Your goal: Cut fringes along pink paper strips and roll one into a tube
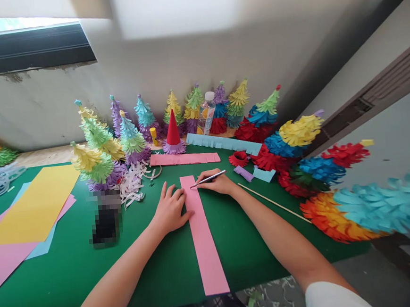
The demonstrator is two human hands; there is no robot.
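A long pink paper strip (pixel 206 248) lies lengthwise in front of me on the green table (pixel 158 275). Along its left edge rests my left hand (pixel 170 206), palm down with fingers spread, the thumb and fingertips touching the paper. My right hand (pixel 217 183) is closed round a silver pen (pixel 212 176), whose tip meets the strip near its far end. Beyond the strip lie a fringed pink paper band (pixel 186 158) and a light blue one (pixel 225 144). Behind them stands a red paper cone (pixel 173 130) with a purple fringe round its base.
Many fringed paper trees (pixel 145 113) line the wall and right side. Coloured sheets (pixel 35 204) and a blurred black object (pixel 106 223) lie left. White paper shreds (pixel 132 183), a yellow glue stick (pixel 154 136), a plastic bottle (pixel 207 113) and a thin stick (pixel 274 203) are around.
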